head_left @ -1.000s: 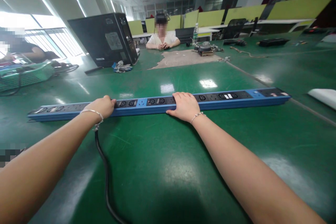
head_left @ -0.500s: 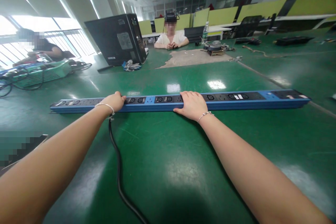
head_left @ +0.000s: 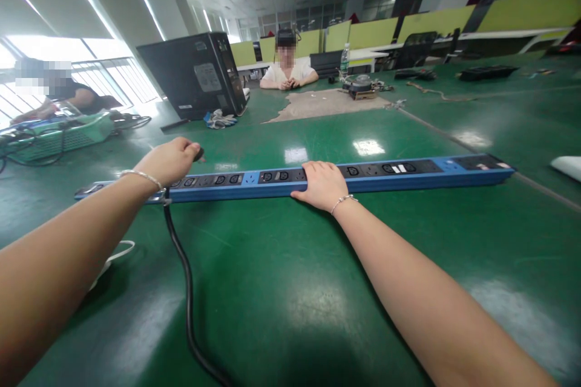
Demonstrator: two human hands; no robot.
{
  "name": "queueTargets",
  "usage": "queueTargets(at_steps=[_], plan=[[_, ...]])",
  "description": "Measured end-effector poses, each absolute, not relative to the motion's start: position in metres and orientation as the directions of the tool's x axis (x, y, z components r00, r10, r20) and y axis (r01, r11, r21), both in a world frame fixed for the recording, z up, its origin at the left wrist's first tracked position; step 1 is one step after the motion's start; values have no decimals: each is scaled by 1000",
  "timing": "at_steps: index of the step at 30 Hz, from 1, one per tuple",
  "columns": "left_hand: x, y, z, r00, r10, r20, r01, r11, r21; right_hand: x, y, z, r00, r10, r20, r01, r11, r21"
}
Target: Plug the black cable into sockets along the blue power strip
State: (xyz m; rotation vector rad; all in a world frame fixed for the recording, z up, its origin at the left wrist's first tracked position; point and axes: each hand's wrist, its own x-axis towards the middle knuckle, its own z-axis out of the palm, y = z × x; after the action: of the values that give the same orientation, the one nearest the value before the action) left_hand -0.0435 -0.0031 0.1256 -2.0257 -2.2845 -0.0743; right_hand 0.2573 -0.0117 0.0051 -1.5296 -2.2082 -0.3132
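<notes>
A long blue power strip (head_left: 249, 193) with black socket panels lies across the green table. My left hand (head_left: 175, 160) is raised over its left part, fingers closed round a black plug (head_left: 198, 155). From beneath that wrist a thick black cable (head_left: 187, 290) runs down to the bottom edge. My right hand (head_left: 324, 184) rests on the middle of the strip, fingers over the top and thumb along the near side.
A black computer case (head_left: 195, 78) stands at the back left, with gloves (head_left: 220, 120) beside it. Far left is a green basket (head_left: 82, 136) with cables. A person (head_left: 288, 72) sits opposite, another at far left. A white cord (head_left: 120, 251) lies near my left forearm.
My left hand has lifted off the strip and moved left, showing the black plug in its fingers. The cable shifted left with it. My right hand stays on the strip. The view has shifted slightly.
</notes>
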Motion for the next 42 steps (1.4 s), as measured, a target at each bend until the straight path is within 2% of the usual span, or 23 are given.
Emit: queueTargets(at_steps=[1,4,7,10,14,22,37,42], plan=[[-36,-6,129,-98,989,109,995,99,-6,257,-12,5,-292,832,472,930,362,-62],[-9,-9,121,-37,999,-17,998,38,59,257,-11,4,-287,835,470,932,357,-65],[11,-5,97,-1,998,-58,991,9,137,257,-12,5,-296,832,470,929,365,-62],[22,2,80,34,996,-76,987,-21,160,258,-12,5,-292,830,475,930,362,-61],[31,8,76,75,994,-73,993,-68,98,259,-11,4,-282,834,474,931,357,-73],[44,10,81,8,994,-105,999,-12,-31,258,-11,5,-284,833,474,930,360,-75],[50,16,79,-49,994,-97,996,42,-76,257,-11,4,-284,829,482,930,361,-72],[48,17,76,-39,987,-153,995,24,-96,258,-11,4,-282,832,478,929,361,-82]])
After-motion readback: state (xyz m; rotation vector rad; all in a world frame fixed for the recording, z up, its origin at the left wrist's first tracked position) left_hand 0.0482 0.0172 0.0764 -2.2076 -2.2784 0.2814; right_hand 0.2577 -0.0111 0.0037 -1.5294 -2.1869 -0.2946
